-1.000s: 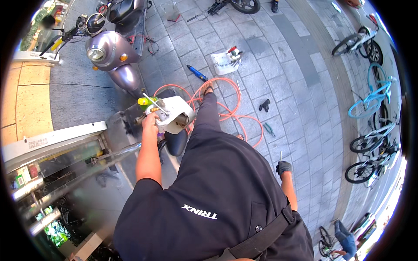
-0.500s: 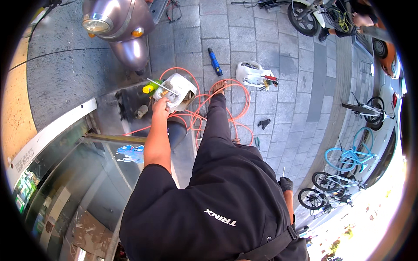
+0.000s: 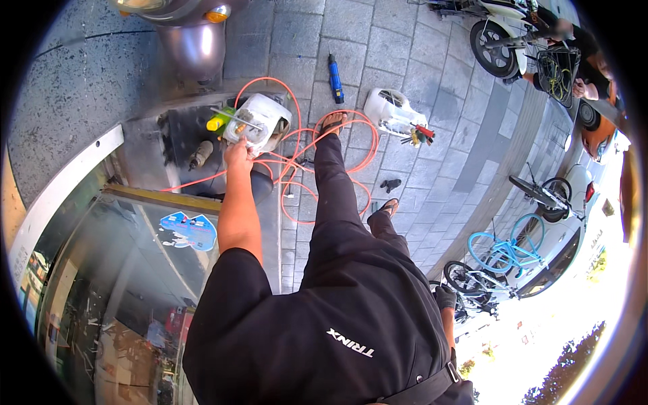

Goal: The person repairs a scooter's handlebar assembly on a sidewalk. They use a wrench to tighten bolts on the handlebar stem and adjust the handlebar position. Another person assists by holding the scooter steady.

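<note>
White plastic tub (image 3: pixel 260 120) is gripped at its near edge by the left hand (image 3: pixel 237 154), fingers clenched on the rim, arm stretched forward. Tub is held above a dark step just beside a grey scooter's front (image 3: pixel 190 42); tools are seen inside it, among them a yellow-green handle (image 3: pixel 219 121) and a thin metal rod (image 3: pixel 236 119) lying across the top. Right hand (image 3: pixel 444 297) is seen low at the person's right side, in a dark glove; whether it is clenched or released cannot be told. A black shirt fills the near lower part of the view. A glass door panel with a blue sticker (image 3: pixel 189 229) is seen to the left, near the left arm. An orange hose (image 3: pixel 304 152) is coiled on the paving around the person's forward foot (image 3: pixel 332 121), and passes under the tub. Farther out, a blue tool (image 3: pixel 335 77) lies on the pavers, with a white cover (image 3: pixel 391 111) and red-handled tools (image 3: pixel 420 133) just beside it. A light blue bicycle (image 3: pixel 503 250) is parked at the right. At the far top right another scooter (image 3: pixel 503 40) is seen, with another person (image 3: pixel 584 64) beside it.
</note>
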Available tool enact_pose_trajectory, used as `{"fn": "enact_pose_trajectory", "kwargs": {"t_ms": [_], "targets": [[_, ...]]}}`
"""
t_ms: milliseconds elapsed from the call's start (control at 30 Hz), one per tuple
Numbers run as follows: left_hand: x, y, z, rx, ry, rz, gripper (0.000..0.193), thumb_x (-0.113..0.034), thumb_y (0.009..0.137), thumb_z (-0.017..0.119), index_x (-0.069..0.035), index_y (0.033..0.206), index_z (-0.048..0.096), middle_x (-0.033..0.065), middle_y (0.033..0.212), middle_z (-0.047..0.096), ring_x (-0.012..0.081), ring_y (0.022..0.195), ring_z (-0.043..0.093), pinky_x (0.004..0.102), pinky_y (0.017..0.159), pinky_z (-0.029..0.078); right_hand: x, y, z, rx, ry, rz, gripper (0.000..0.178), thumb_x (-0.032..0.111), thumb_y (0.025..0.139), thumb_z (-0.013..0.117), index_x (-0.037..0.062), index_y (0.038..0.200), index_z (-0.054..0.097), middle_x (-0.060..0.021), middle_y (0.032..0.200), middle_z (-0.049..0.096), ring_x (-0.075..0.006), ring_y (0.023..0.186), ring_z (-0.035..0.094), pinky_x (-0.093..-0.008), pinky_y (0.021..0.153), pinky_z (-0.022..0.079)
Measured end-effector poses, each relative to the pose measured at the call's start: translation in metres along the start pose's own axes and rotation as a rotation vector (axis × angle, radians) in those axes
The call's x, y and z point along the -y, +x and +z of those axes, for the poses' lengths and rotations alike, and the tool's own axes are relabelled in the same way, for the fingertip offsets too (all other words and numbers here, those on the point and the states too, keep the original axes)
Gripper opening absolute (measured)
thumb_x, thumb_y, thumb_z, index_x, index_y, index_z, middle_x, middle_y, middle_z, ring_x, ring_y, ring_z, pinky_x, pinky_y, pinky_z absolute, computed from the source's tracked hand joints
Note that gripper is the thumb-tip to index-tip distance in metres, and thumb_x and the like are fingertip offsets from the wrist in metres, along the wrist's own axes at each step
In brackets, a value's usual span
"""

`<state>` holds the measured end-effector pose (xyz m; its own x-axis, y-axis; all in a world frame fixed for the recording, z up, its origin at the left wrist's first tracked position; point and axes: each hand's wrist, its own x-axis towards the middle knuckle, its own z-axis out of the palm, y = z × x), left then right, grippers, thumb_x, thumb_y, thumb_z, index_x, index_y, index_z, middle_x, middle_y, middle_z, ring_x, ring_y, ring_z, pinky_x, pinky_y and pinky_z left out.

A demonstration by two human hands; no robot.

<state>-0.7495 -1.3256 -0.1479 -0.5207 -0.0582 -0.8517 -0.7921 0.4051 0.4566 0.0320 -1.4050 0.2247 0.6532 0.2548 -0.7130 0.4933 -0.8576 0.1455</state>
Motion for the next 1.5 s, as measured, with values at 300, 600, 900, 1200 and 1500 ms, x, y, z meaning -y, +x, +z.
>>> {"fn": "enact_pose_trajectory", "kwargs": {"t_ms": [300,600,900,1200,1500], "targets": [[0.033,-0.036,0.043,-0.578,0.257,0.213,0.027,-0.014,0.085,0.073,0.009,0.100,0.066,0.0244,0.105,0.072,0.0378,0.098,0.070,0.0417,0.084,0.055,0.026,0.017,-0.028,-0.033,-0.428,-0.134,0.037,0.036,0.084,0.075,0.0041,0.103,0.078,-0.0127,0.096,0.077,-0.0194,0.089,0.072,-0.0360,0.081,0.054],[0.003,-0.048,0.089,-0.047,0.199,0.096,0.039,-0.029,0.100,0.061,0.008,0.112,0.059,0.0148,0.077,0.068,0.0212,0.053,0.067,0.0305,0.039,0.042,0.020,0.036,-0.037,0.009,-0.421,-0.189,0.035,0.035,0.084,0.072,0.0037,0.099,0.078,-0.0120,0.089,0.077,-0.0206,0.080,0.070,-0.0367,0.077,0.053],[0.006,-0.033,0.090,-0.176,0.206,0.061,0.034,-0.027,0.101,0.058,0.006,0.106,0.061,0.0136,0.078,0.068,0.0202,0.050,0.065,0.0287,0.037,0.039,0.007,0.050,-0.036,0.047,-0.230,-0.166,0.032,0.029,0.083,0.072,0.0034,0.101,0.078,-0.0114,0.087,0.076,-0.0178,0.079,0.069,-0.0332,0.076,0.053],[-0.026,-0.185,0.042,-0.197,-0.195,0.342,0.032,-0.030,0.103,0.056,0.001,0.109,0.063,0.0034,0.068,0.056,0.0107,0.045,0.047,0.0238,0.039,0.035,0.017,0.085,-0.009,0.079,-0.208,-0.251,0.035,0.027,0.085,0.073,-0.0003,0.107,0.076,-0.0135,0.097,0.077,-0.0206,0.089,0.072,-0.0343,0.082,0.055],[-0.031,-0.255,0.011,-0.178,-0.147,0.463,0.033,-0.030,0.105,0.054,0.001,0.113,0.060,0.0054,0.078,0.057,0.0096,0.046,0.043,0.0261,0.041,0.036,0.077,0.108,0.003,0.167,0.320,-0.093,0.030,0.018,0.088,0.074,-0.0023,0.109,0.072,-0.0089,0.077,0.069,-0.0184,0.062,0.063,-0.0337,0.056,0.051]]}}
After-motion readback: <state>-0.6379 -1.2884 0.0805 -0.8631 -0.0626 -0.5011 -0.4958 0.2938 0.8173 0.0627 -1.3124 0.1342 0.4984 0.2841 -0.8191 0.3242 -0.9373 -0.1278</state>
